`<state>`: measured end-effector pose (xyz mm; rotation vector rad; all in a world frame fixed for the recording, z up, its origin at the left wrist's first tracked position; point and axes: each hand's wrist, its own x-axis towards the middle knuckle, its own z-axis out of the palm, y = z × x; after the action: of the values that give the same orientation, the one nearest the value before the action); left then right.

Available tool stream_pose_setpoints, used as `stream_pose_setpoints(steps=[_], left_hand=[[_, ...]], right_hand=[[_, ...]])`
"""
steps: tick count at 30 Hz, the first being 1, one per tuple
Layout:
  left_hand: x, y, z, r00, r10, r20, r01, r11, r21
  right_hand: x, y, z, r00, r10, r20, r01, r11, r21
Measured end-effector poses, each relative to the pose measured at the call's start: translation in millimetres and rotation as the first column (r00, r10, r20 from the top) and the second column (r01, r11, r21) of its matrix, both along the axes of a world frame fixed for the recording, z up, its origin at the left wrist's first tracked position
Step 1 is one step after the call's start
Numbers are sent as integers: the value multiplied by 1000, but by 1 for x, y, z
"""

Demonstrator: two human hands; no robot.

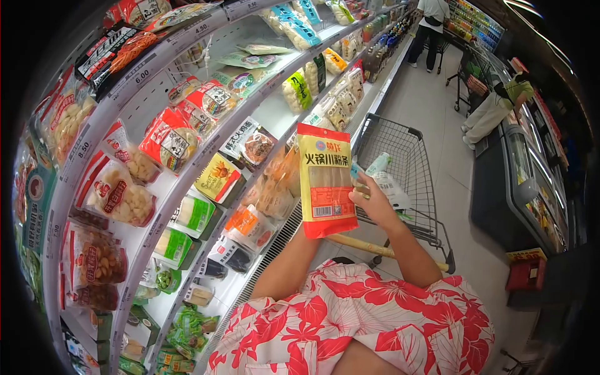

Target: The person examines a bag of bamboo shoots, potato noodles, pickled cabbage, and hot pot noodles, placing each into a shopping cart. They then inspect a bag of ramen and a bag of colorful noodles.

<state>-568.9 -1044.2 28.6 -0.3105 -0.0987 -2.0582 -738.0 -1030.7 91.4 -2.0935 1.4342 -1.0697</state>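
A red and yellow packet of hot-pot starch noodles [325, 180] is held upright before me, its printed label and barcode towards me. At its right edge, my right hand [373, 201] grips it with bent fingers. My left forearm [289, 265] reaches up behind the packet's lower part, which hides the left hand and its fingers. Just beyond my right hand stands a wire shopping cart [409, 156] with a yellowish handle [365, 245]. A white plastic package [389, 187] lies in the cart.
A chilled shelf unit along my left carries bagged foods [119, 190], boxed noodles [248, 142] and green vegetable packs [190, 331]. To the right are a dark freezer case [509, 187] and a leaning person [497, 109]. Farther up the aisle, another person [430, 31] stands by a cart.
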Motion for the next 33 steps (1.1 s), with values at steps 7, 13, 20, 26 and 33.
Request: stream_pose_setpoints(steps=[7,13,20,26,33], left_hand=[[-84,-25,16,831,131,541,-53,986,-158],[-113,-17,10,844,144,517,-99,989,-114],[-124,-20,-10,633,187,752,-127,982,-137],[-123,-24,-13,597,215,773,-189,974,-125],[-122,-31,-22,351,250,903,-158,966,-206]], right_hand=[[-116,-8,-25,470,-148,870,-573,699,428],[-169,-9,-56,482,-114,869,-425,836,346],[-174,-4,-86,510,-160,845,-353,857,375],[-170,-11,-76,555,-162,816,-342,850,401],[-169,-19,-90,582,-147,800,-282,886,368]])
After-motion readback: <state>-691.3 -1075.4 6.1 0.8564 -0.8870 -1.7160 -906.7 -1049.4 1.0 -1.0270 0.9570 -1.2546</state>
